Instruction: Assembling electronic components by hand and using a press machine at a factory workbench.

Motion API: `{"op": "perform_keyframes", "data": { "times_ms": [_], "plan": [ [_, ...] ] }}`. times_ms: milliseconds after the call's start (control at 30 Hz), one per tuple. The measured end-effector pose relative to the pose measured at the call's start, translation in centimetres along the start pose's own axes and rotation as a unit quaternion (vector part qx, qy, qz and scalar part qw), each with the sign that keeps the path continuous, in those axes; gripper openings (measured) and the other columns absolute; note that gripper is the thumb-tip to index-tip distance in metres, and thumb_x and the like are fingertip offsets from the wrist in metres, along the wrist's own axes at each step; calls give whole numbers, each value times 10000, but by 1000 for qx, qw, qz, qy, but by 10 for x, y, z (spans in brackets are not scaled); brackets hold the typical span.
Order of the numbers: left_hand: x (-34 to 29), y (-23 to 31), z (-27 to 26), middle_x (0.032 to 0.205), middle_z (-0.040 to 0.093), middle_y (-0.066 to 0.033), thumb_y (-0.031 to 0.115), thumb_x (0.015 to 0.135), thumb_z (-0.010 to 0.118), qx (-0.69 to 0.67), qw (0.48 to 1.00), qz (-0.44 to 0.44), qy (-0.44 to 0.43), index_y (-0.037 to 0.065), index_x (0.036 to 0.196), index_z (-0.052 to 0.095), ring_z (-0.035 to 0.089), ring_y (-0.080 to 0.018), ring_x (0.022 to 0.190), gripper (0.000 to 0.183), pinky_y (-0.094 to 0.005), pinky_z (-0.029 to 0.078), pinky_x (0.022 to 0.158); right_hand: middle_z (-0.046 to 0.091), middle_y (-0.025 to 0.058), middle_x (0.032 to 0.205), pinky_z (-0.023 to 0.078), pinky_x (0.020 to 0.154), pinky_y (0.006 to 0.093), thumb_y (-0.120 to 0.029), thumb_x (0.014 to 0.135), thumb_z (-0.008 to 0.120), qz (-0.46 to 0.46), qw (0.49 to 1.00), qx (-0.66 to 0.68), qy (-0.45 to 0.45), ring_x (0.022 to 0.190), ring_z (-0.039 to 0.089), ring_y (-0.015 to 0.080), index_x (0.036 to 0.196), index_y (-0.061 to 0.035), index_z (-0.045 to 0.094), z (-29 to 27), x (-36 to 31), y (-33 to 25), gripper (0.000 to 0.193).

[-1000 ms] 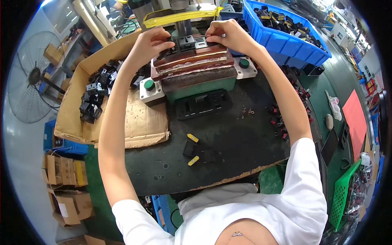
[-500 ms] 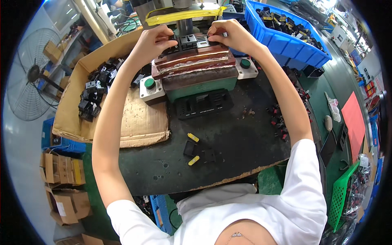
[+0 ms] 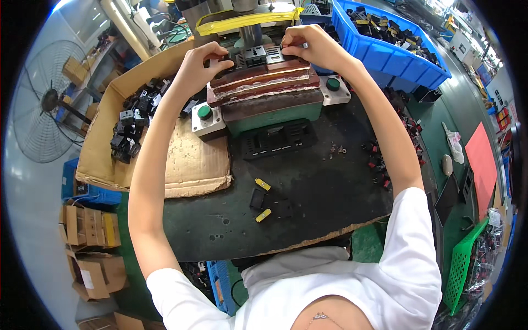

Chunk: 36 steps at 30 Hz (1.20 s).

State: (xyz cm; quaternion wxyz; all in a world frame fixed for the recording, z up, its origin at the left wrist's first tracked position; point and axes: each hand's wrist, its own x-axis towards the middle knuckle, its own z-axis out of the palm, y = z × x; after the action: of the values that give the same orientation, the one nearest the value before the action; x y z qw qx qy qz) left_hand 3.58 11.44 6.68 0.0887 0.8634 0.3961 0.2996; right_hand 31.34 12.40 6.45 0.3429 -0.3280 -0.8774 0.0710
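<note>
A black slotted panel (image 3: 273, 54) lies on the brown-topped press fixture (image 3: 264, 82), with a dark socket-like block (image 3: 255, 55) at its middle. At the panel's left end, my left hand (image 3: 197, 67) is closed, thumb and fingers gripping the edge. My right hand (image 3: 312, 45) pinches its right end between thumb and curled fingers. The fingertips partly hide both ends. Right above the panel stands the metal press ram (image 3: 251, 35), behind a yellow-wrapped bar (image 3: 247, 23). Another black panel (image 3: 279, 139) rests on the bench before the fixture.
Green push buttons (image 3: 204, 113) (image 3: 333, 84) flank the fixture. A cardboard tray (image 3: 190, 165) of black parts lies left, a blue bin (image 3: 396, 61) of parts back right. Two yellow pieces (image 3: 263, 184) and small black blocks (image 3: 257, 199) lie in front. Red-and-black parts (image 3: 377, 159) lie right.
The whole view has shifted slightly. My left hand has moved a little lower at the panel's left end. My right hand keeps its pinch at the right end.
</note>
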Motion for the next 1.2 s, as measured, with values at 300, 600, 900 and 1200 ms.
{"op": "perform_keyframes", "data": {
  "times_ms": [300, 600, 900, 1200],
  "plan": [
    [7, 4, -7, 759, 595, -153, 126, 744, 668, 7, 999, 48, 5, -22, 879, 580, 578, -267, 699, 219, -334, 455, 657, 626, 92, 721, 491, 681, 283, -66, 767, 658, -7, 1000, -1, -17, 682, 613, 174, 798, 12, 578, 1, 7, 0, 115],
    [5, 29, -7, 896, 591, -118, 168, 801, 633, 120, 991, -25, -62, -1, 972, 583, 550, -244, 903, 245, -343, 421, 835, 628, 95, 754, 493, 702, 284, -54, 762, 654, 9, 998, -17, -53, 717, 613, 192, 835, 4, 591, -4, 6, 2, 113],
    [-45, 19, -11, 978, 582, -134, 86, 846, 519, 64, 987, 67, 133, 28, 957, 574, 548, -292, 932, 137, -349, 417, 826, 623, 112, 853, 469, 628, 312, -197, 761, 661, -14, 995, -94, -21, 688, 594, 216, 879, -7, 637, -39, -20, -4, 224],
    [-115, 16, 12, 775, 599, -93, 60, 826, 517, 57, 993, -11, 104, 18, 835, 555, 565, -275, 782, 58, -342, 407, 730, 601, 173, 689, 454, 586, 330, -103, 673, 664, 182, 948, -167, -200, 629, 590, 279, 787, -7, 662, -34, -68, -11, 149]
  ]
}}
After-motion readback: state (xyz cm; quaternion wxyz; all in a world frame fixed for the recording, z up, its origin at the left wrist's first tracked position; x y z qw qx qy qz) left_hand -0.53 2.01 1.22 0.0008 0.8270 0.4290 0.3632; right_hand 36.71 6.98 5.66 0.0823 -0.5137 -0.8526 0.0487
